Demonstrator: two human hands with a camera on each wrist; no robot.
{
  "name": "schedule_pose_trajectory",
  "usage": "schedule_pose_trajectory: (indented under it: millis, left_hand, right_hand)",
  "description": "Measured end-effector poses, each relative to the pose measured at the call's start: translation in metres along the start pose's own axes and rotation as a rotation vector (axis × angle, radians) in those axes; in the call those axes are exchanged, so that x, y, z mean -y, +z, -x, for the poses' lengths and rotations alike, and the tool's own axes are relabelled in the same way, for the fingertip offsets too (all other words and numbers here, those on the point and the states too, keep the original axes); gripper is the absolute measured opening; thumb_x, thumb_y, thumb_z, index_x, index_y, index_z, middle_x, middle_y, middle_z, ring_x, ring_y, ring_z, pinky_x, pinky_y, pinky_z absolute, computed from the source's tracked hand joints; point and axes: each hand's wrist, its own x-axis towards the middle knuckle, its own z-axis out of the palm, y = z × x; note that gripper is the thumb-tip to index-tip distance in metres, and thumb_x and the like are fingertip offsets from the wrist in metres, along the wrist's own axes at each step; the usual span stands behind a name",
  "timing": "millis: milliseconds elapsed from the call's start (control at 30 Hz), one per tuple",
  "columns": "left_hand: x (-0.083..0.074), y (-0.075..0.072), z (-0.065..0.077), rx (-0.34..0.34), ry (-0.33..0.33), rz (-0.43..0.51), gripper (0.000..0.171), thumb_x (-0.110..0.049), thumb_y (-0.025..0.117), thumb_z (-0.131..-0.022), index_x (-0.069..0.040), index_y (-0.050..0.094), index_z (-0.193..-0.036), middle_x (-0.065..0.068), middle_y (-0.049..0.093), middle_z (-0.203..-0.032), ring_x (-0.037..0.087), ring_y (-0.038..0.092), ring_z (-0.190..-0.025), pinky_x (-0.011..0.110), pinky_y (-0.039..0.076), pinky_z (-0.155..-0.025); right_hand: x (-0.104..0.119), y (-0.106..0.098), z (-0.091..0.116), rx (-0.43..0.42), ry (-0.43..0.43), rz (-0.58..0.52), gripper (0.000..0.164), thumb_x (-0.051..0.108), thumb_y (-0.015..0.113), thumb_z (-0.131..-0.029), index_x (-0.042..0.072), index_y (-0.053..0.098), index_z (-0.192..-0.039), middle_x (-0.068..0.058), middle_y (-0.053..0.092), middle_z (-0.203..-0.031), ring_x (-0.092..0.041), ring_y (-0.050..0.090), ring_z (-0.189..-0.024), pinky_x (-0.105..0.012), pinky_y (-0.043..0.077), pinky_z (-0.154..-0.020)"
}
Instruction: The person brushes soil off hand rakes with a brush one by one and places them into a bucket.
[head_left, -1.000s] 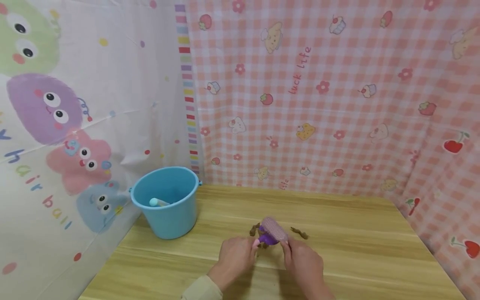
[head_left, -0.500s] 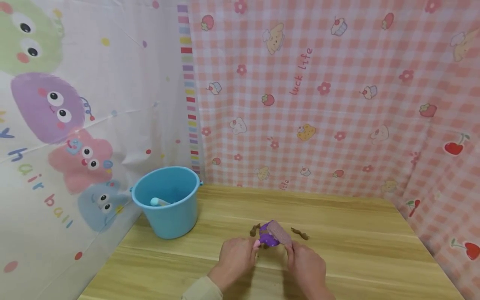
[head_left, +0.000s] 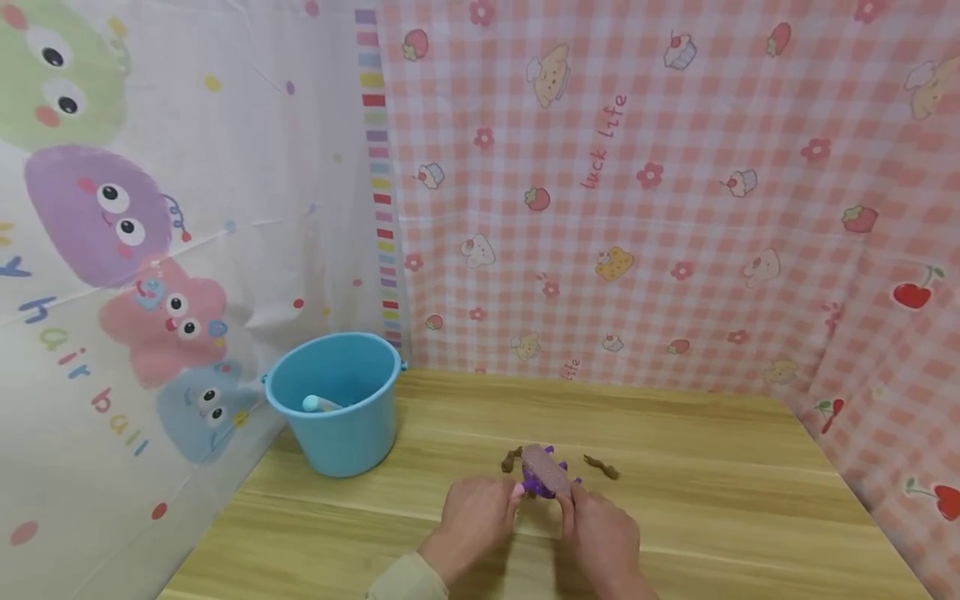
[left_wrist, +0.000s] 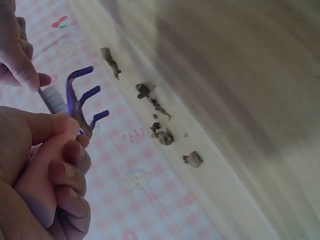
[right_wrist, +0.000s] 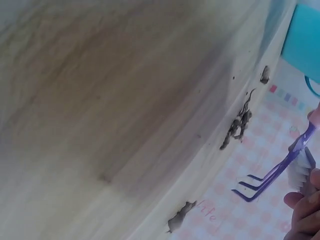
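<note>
My left hand [head_left: 476, 512] grips the pink handle [left_wrist: 42, 175] of a small hand rake with purple prongs [left_wrist: 75, 97]. In my right hand [head_left: 603, 525] is a scrub brush [head_left: 546, 469] with a mauve, textured back, held at its near end. Its pale bristles [right_wrist: 299, 170] lie against the rake's purple head. Both tools are up above the table, and the brush covers part of the rake in the head view. Below and around them, brown muddy clumps [left_wrist: 162, 135] lie on the wood, with one longer piece [head_left: 602, 467] off to the right.
A blue bucket [head_left: 341, 437] stands on the left of the wooden table [head_left: 697, 500], with a pale turquoise-ended object [head_left: 318, 403] inside. Printed cloths hang behind the table and along both sides, the pink checked one [head_left: 645, 225] at the back.
The brush has slid right and then back left across the rake. The rake has turned, so its prongs now show beyond the brush. The bucket and brown clumps stay put.
</note>
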Motion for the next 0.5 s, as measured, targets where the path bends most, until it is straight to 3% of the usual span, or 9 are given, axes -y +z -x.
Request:
schedule_pose_trajectory:
  millis: [133, 333, 500]
  left_hand:
    - [0.0, 0.001, 0.001, -0.016, 0.007, -0.002, 0.023, -0.03, 0.066, -0.093, -0.016, 0.062, -0.076, -0.007, 0.046, -0.058, 0.009, 0.045, -0.05, 0.025, 0.039, -0.049]
    - [0.001, 0.003, 0.002, -0.026, 0.018, -0.019, 0.027, -0.031, 0.066, -0.094, -0.017, 0.057, -0.072, -0.007, 0.044, -0.057, 0.009, 0.043, -0.049, 0.025, 0.038, -0.047]
    - [0.002, 0.004, 0.002, -0.01, 0.017, -0.037, 0.026, -0.031, 0.067, -0.093, -0.017, 0.057, -0.073, -0.007, 0.044, -0.056, 0.01, 0.044, -0.048, 0.026, 0.038, -0.047]
  right_hand:
    - [-0.008, 0.001, -0.002, 0.014, 0.047, -0.001, 0.021, 0.025, 0.067, -0.093, 0.006, 0.072, -0.099, -0.008, 0.062, -0.066, -0.027, 0.058, -0.051, -0.04, 0.043, -0.041]
    - [-0.025, -0.001, -0.002, 0.046, 0.104, -0.049, 0.019, 0.024, 0.067, -0.094, 0.011, 0.066, -0.08, -0.004, 0.059, -0.063, -0.026, 0.057, -0.051, -0.041, 0.041, -0.042]
    - [-0.028, -0.003, -0.003, -0.017, 0.121, -0.037, 0.02, 0.024, 0.068, -0.093, 0.01, 0.065, -0.079, -0.006, 0.059, -0.061, -0.028, 0.057, -0.05, -0.044, 0.042, -0.041]
